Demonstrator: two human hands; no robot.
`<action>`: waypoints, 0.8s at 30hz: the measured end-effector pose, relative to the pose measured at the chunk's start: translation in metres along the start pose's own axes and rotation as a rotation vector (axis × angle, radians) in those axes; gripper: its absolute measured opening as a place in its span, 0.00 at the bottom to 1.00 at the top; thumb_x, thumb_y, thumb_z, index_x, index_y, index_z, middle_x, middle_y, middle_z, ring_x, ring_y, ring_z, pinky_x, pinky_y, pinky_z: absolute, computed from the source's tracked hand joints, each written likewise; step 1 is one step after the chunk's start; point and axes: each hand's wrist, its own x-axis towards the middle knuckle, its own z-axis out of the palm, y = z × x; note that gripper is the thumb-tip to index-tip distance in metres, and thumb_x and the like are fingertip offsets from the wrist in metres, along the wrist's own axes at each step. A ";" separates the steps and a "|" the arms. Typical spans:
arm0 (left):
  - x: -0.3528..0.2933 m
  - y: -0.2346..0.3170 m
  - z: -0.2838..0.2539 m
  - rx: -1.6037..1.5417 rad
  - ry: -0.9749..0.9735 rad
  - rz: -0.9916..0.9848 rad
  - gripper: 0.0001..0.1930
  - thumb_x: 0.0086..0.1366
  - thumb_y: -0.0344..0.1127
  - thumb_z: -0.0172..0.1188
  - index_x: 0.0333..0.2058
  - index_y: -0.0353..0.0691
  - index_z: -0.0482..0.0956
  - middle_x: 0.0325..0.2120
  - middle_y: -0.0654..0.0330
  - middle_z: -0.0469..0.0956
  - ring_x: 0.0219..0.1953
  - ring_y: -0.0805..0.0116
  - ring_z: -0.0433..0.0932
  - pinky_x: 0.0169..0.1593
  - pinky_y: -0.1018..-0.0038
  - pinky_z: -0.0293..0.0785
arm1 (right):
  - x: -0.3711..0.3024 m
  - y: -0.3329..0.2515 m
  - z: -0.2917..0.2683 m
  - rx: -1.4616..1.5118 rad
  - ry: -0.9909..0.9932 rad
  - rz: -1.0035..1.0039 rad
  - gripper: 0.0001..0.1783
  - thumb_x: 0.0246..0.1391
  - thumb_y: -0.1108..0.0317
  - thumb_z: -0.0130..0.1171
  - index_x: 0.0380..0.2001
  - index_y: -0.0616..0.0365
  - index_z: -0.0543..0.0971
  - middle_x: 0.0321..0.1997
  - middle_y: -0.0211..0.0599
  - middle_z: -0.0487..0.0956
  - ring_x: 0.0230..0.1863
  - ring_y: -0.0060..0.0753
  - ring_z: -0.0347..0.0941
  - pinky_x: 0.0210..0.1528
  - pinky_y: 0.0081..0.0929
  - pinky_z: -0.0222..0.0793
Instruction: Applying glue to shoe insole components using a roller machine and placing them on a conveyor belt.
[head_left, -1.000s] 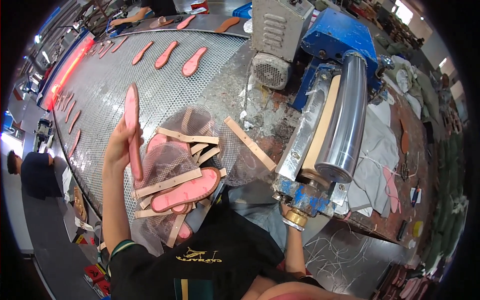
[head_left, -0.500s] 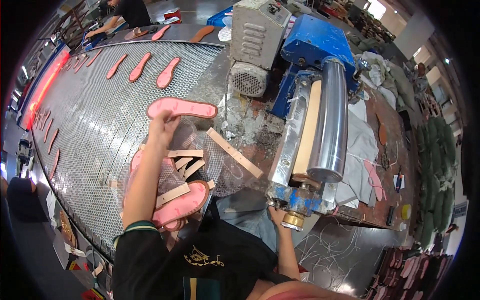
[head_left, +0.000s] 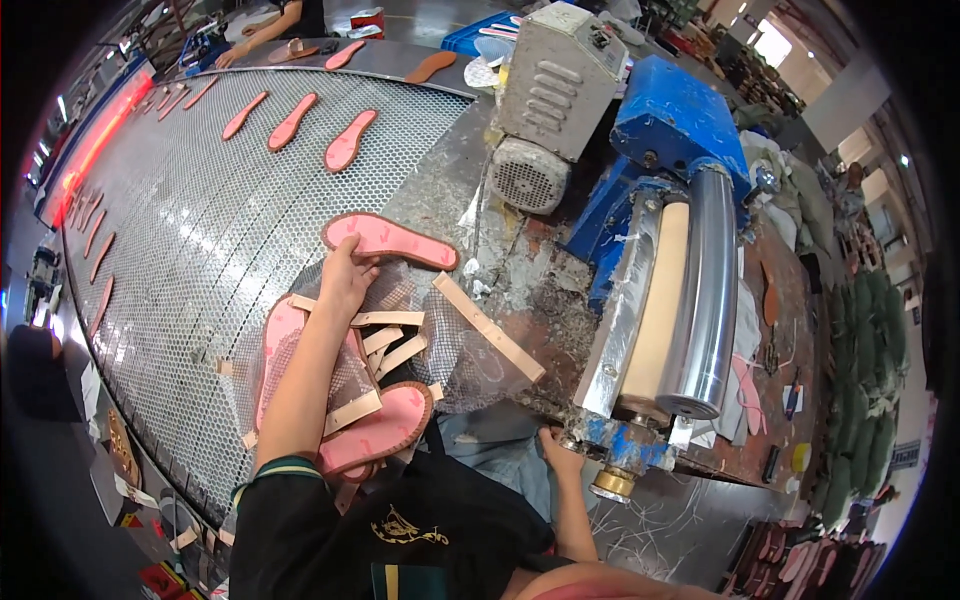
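Observation:
A pink shoe insole (head_left: 400, 241) with a brown rim lies flat at the near edge of the mesh belt. My left hand (head_left: 347, 278) grips its near edge, the thumb on top. Below that hand are more pink insoles (head_left: 375, 430), clear netting (head_left: 455, 375) and several pale strips (head_left: 490, 327) with small holes. My right hand (head_left: 562, 455) is low beside the front end of a roller machine (head_left: 700, 300); its fingers are partly hidden there, and whether they hold anything does not show.
Pink insoles (head_left: 351, 140) sit spaced out on the mesh belt (head_left: 200, 240), with a red glowing lamp (head_left: 100, 140) at its far left. A grey motor housing (head_left: 560, 80) stands behind the rollers. At the far side a co-worker's arm (head_left: 262, 35) reaches over the table.
The view has tilted and shifted, so the machine appears further right and lower. My left hand keeps hold of the insole in nearly the same place; my right hand stays by the machine.

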 end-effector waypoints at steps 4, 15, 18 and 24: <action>0.011 0.004 -0.012 -0.152 -0.112 0.088 0.07 0.64 0.34 0.56 0.38 0.38 0.73 0.31 0.57 0.77 0.36 0.61 0.77 0.38 0.67 0.74 | -0.001 0.001 0.005 0.023 0.094 -0.028 0.24 0.53 0.45 0.49 0.18 0.53 0.77 0.10 0.28 0.72 0.15 0.29 0.70 0.25 0.31 0.67; 0.011 0.002 -0.013 -0.178 -0.302 0.021 0.25 0.66 0.50 0.49 0.54 0.36 0.65 0.53 0.51 0.70 0.55 0.51 0.70 0.57 0.59 0.67 | 0.010 0.042 -0.050 -0.156 -0.193 -0.187 0.27 0.49 0.51 0.55 0.47 0.59 0.74 0.50 0.49 0.74 0.48 0.46 0.73 0.49 0.37 0.71; 0.011 0.009 -0.031 -0.179 -0.167 0.079 0.22 0.64 0.46 0.47 0.50 0.35 0.67 0.49 0.50 0.71 0.53 0.53 0.69 0.56 0.58 0.68 | 0.001 0.030 -0.059 -0.069 0.148 -0.472 0.30 0.47 0.54 0.55 0.49 0.64 0.73 0.54 0.57 0.73 0.53 0.55 0.71 0.55 0.41 0.67; 0.010 0.002 -0.004 -0.306 -0.129 0.114 0.09 0.63 0.30 0.47 0.35 0.27 0.70 0.34 0.49 0.74 0.41 0.56 0.73 0.54 0.58 0.72 | 0.017 0.053 -0.048 0.495 -0.176 -0.137 0.20 0.52 0.64 0.56 0.46 0.65 0.75 0.43 0.51 0.80 0.42 0.39 0.78 0.45 0.36 0.74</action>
